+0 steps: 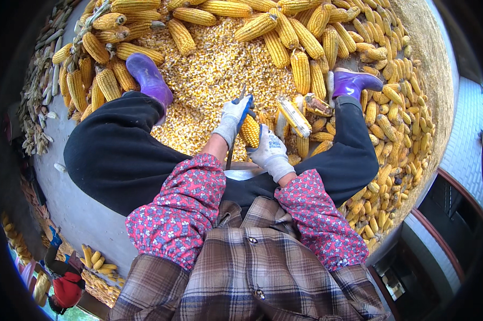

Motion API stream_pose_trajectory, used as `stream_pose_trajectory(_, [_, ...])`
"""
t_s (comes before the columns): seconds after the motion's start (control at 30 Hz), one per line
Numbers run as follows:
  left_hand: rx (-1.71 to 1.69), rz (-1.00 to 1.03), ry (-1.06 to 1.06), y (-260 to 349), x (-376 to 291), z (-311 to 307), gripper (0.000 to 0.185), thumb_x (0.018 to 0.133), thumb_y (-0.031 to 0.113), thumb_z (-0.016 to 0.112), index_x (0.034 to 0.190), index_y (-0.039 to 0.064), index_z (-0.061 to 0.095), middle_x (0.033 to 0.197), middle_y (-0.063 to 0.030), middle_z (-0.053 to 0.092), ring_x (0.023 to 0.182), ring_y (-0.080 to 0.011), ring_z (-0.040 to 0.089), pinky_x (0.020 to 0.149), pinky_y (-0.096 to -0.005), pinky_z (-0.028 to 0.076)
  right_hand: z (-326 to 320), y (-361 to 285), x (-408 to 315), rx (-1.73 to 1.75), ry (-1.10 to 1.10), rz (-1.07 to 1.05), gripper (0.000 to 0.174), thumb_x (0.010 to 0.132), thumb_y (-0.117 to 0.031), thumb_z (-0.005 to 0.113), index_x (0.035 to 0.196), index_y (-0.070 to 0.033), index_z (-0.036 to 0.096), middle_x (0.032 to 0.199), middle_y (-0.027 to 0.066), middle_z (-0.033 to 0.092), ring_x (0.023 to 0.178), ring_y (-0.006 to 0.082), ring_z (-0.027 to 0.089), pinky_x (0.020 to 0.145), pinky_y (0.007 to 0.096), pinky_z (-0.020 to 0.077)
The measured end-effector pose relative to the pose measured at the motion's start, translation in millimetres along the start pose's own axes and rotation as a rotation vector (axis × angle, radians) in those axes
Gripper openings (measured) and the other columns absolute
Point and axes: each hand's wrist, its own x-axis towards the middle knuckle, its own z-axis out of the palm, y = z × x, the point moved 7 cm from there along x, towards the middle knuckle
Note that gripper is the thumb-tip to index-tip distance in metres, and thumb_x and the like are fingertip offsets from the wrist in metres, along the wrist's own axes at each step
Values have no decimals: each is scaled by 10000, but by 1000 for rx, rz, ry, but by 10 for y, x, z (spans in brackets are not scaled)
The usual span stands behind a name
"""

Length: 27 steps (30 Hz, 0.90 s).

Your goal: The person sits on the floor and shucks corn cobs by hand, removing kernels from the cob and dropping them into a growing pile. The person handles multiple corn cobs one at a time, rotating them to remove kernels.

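My left hand (235, 116), in a white knit glove with blue coating, closes over the far end of a yellow ear of corn (250, 131). My right hand (270, 146), gloved likewise, grips the near end of that ear. A dark, thin metal rod (228, 158) runs under my left wrist, and its pointed tip shows beyond the fingers. Whether the left hand also holds the rod is hidden. Beside my right hand lies a partly shelled ear (295, 118) with white cob showing. Loose kernels (209, 80) spread thickly beneath and beyond both hands.
Two purple rubber boots (149, 78) flank the kernels. Whole ears (305, 40) pile up ahead, and more ears (390, 132) cover the right side. Bare cobs and husks (36, 108) lie left on the concrete floor (93, 200). Another person in red (68, 287) is at lower left.
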Motion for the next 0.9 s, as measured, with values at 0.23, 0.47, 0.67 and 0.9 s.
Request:
stream_pose_trajectory(0.23, [84, 74, -35, 120, -125, 106, 450, 912, 267, 430, 652, -51, 613, 593, -159, 624, 471, -247, 597, 493, -325, 485, -86, 49, -158, 263, -130, -67, 629, 653, -322, 716, 1148, -43, 446, 1035, 203, 590, 976, 334, 570, 845, 399, 449])
stream_pose_trajectory(0.47, [163, -67, -75, 145, -109, 63, 377, 896, 288, 454, 883, -61, 595, 576, -141, 586, 435, -241, 549, 436, -342, 463, -180, -3, -357, 703, -210, -249, 443, 650, -260, 725, 1001, -40, 570, 905, 129, 642, 848, 243, 625, 758, 327, 489])
stream_pose_trajectory(0.67, [134, -165, -107, 121, -146, 47, 380, 888, 366, 471, 819, 57, 683, 547, -37, 524, 446, -123, 459, 438, -244, 389, -281, 121, -294, 851, -159, -209, 425, 647, -229, 724, 982, -16, 573, 942, 121, 642, 860, 207, 620, 790, 303, 485])
stream_pose_trajectory(0.9, [85, -217, -17, 73, -215, 32, 411, 831, 453, 550, 983, 80, 633, 845, -84, 648, 668, -187, 591, 611, -317, 461, -169, 104, -79, 228, -97, -20, 528, 657, -255, 698, 1090, -22, 505, 987, 178, 610, 928, 296, 595, 812, 385, 478])
